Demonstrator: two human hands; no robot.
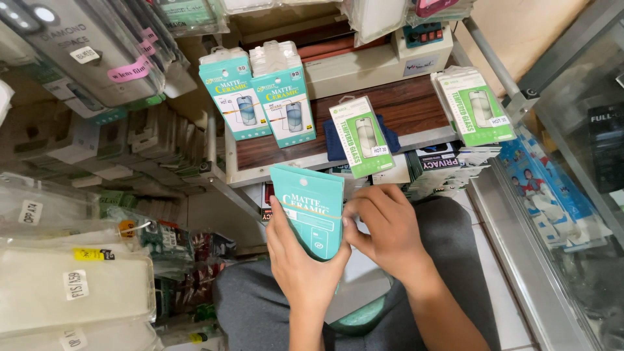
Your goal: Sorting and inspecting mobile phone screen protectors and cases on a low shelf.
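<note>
My left hand (296, 257) holds a stack of teal flat packets (311, 203) upright from below, over my lap. A thin rubber band runs across the stack. My right hand (383, 227) grips the stack's right edge, with its fingers curled at the band. Both hands sit just below a small wooden shelf (403, 107).
On the shelf lean two stacks of teal packets (260, 97), a green and white packet (363, 136) on a dark blue cloth (390, 135), and a green stack (474, 107) at right. Clear phone cases (71, 292) hang at left. A glass counter (572, 162) stands at right.
</note>
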